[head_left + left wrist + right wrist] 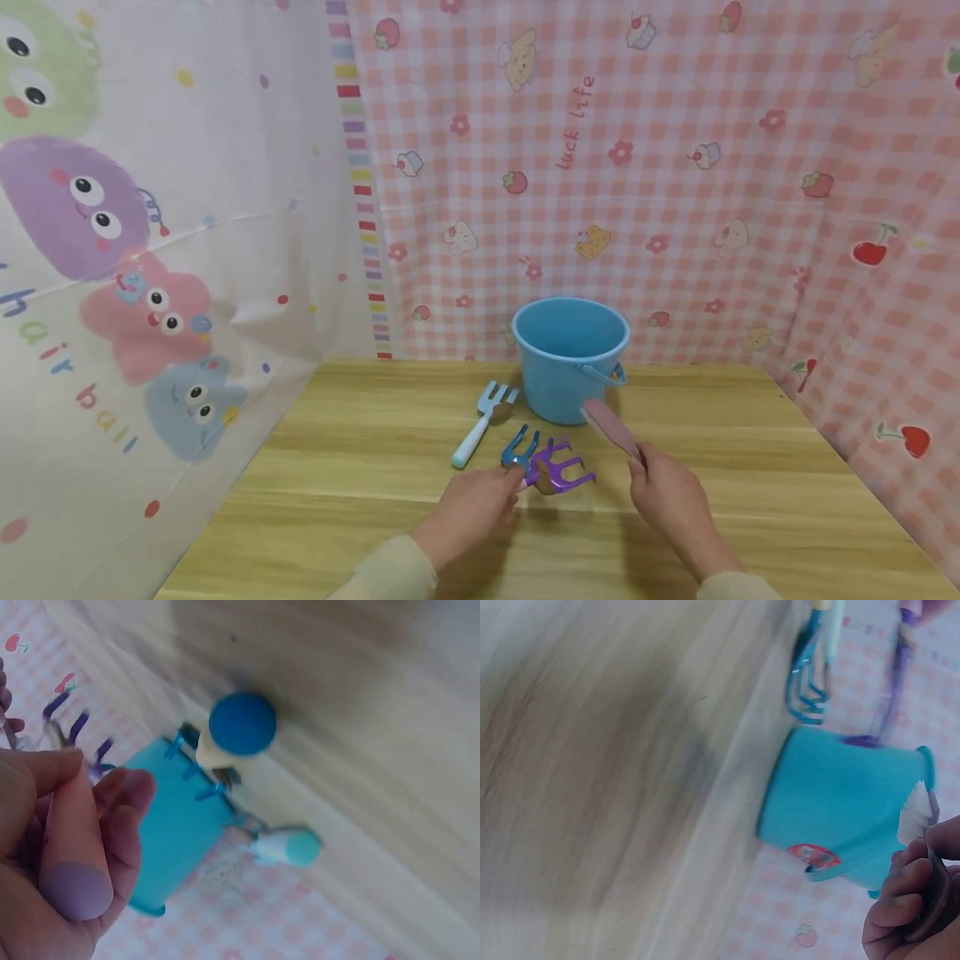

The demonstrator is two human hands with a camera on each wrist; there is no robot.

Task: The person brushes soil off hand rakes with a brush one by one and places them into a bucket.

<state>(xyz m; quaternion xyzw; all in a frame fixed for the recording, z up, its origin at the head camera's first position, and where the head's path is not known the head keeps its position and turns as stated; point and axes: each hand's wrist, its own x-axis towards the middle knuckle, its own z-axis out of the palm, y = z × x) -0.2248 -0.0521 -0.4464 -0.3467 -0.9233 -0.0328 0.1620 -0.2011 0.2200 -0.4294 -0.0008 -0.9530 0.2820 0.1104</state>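
My left hand (474, 510) grips the pink handle (75, 832) of a small hand rake whose purple tines (564, 477) point away from me. A brown smear shows on the purple metal. In my right hand (672, 493) is a brush (613, 427) with a pink back; its white bristles (915, 816) show in the right wrist view. Both hands are raised over the table. Beyond the left hand lies a blue hand rake (519, 450), its handle mostly hidden in the head view but its blue handle end (242, 724) plain in the left wrist view.
A light blue bucket (562, 387) with its handle folded down stands near the back of the wooden table (337, 483). Left of it lies a pale blue hand fork (480, 429) with a brown patch near its tines. Patterned cloths (480, 208) hang behind and at the sides.
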